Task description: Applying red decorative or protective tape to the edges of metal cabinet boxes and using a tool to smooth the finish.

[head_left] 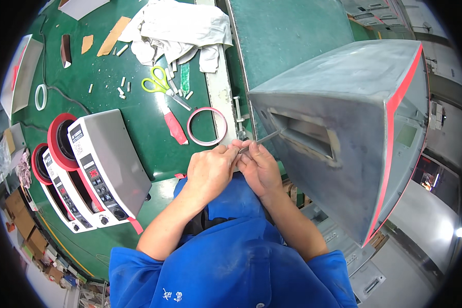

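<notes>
Close together at the bench edge, my left hand (210, 169) and my right hand (260, 168) are both closed around one end of a slim grey metal rod-like tool (268, 137). I cannot make out its exact kind, and the fingers hide its near end. Its far tip points right, reaching the left side of a rectangular opening (308, 134) in a large grey metal housing (313, 174). Pale, rough patches surround that opening. Red tape (392, 105) runs along the housing's right edge. To the left of my hands lies a pink-and-white tape roll (190, 128).
Green-handled scissors (161, 82), a red-wrapped blade-like piece (175, 128) and several small white sticks lie on the green bench (108, 100). White tape dispensers (113, 164) with red rolls stand at left. A crumpled white cloth (177, 28) lies at the back.
</notes>
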The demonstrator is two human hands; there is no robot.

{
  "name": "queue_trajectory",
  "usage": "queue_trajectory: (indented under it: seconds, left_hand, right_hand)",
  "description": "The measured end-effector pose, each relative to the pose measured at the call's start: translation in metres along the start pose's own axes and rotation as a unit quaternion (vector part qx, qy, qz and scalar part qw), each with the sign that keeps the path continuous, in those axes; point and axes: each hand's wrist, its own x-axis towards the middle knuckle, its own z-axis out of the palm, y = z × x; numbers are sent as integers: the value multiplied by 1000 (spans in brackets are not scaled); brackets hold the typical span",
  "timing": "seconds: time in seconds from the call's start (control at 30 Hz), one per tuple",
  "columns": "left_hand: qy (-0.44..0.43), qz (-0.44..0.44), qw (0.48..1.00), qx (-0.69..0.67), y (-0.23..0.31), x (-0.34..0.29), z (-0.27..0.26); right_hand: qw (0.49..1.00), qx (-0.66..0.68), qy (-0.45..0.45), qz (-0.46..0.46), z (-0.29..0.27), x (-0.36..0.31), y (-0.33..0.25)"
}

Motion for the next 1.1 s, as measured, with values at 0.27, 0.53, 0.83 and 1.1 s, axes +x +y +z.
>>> queue_trajectory:
  seconds: [0.27, 0.53, 0.83, 1.1]
  left_hand:
    - [7, 54, 996, 67, 2, 14, -9]
    - [21, 35, 998, 38, -1, 13, 1]
    - [-23, 35, 997, 63, -1, 15, -11]
    - [-40, 37, 995, 86, 1, 17, -20]
  right_hand:
    - [998, 51, -17, -15, 10, 4, -3]
    - [999, 23, -19, -31, 3, 9, -3]
    - [998, 47, -29, -30, 7, 8, 1]
    - [996, 70, -47, -28, 9, 7, 4]
